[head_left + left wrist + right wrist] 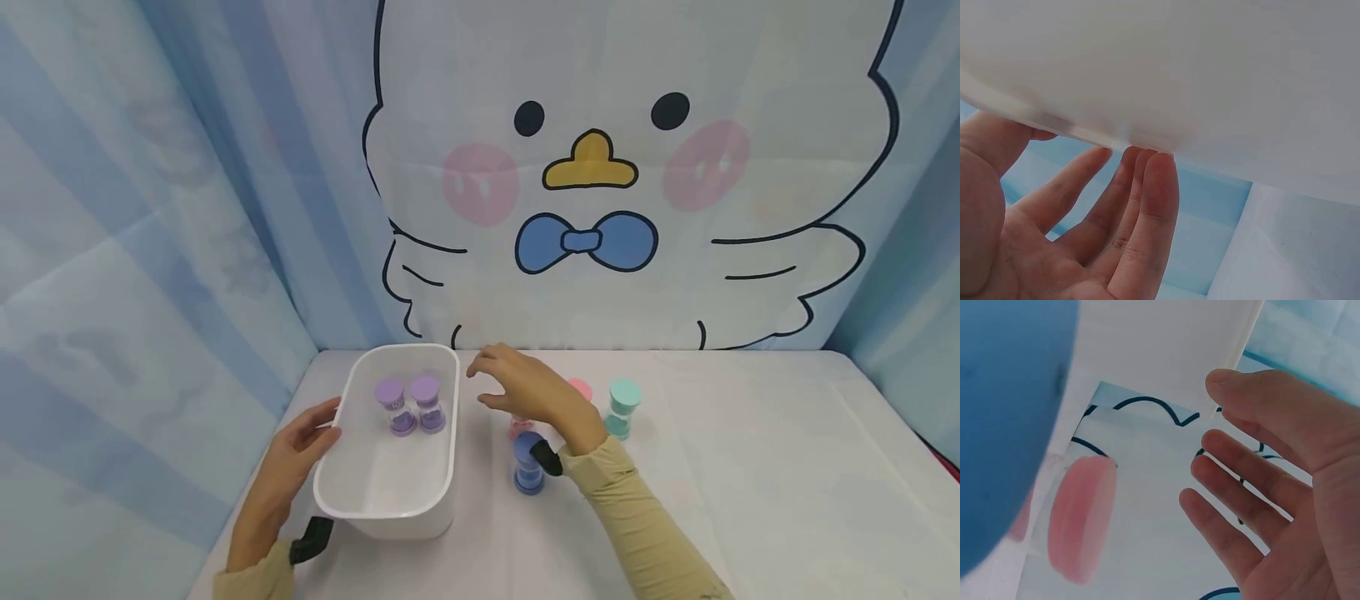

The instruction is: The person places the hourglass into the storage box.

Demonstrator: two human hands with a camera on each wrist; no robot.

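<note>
A white plastic bin (382, 487) holds two purple sand timers (396, 408), standing side by side. At the bin's left side is my left hand (292, 457); in the left wrist view its fingertips (1159, 181) touch the wall near the rim. My right hand (532, 390) is held over the table just right of the bin, fingers spread and holding nothing. Beneath its wrist stands a blue sand timer (528, 471). Pink sand timers (521, 427) are partly hidden behind the right hand and forearm. To their right is a teal sand timer (621, 408).
A white cloth covers the table (750, 483). Behind it hangs a curtain (585, 308) printed with a cartoon bird, and striped blue fabric (150, 292) closes off the left side.
</note>
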